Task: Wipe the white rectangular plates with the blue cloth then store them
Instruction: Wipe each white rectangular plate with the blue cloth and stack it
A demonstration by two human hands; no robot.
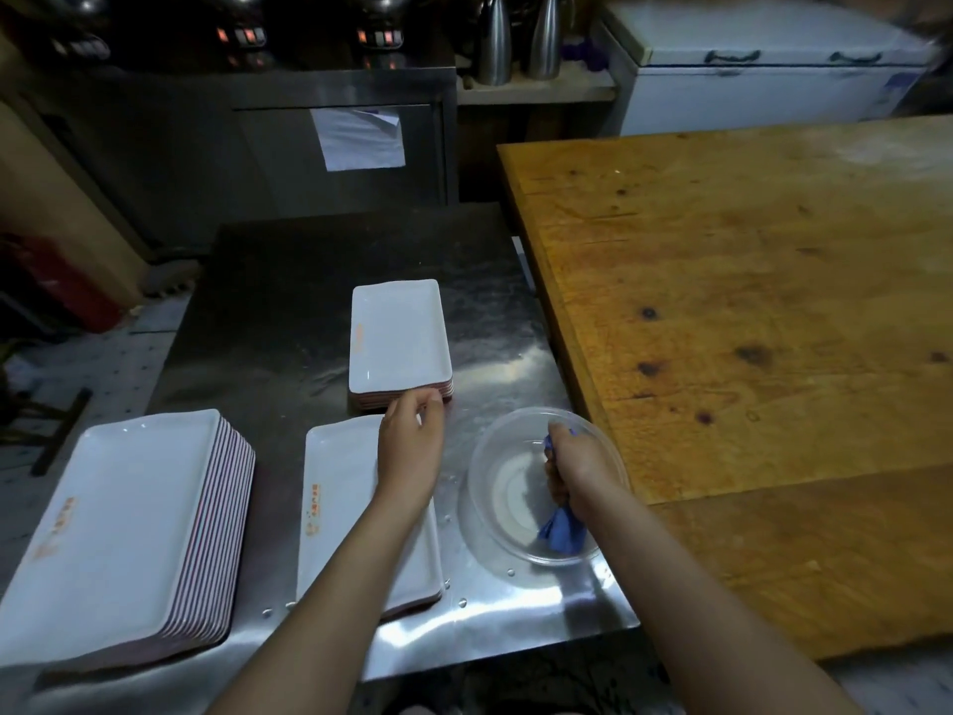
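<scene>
The right hand's (572,467) grip is closed tight around the blue cloth (562,531), bunched into a wad whose tail hangs into the clear bowl (490,508). The left hand (410,441) reaches forward with curled fingers at the near edge of the far stack (397,338) of white plates; whether that grip has pinched a plate I cannot tell. A low stack (335,503) lies under the left forearm and a tall stack (118,518) sits at the left, all on the steel tabletop (289,281), which is dotted with droplets (460,603). My worry is a cloth left too wet, dripping across wiped plates, or a slick plate slipping as it is lifted one-handed off its stack.
</scene>
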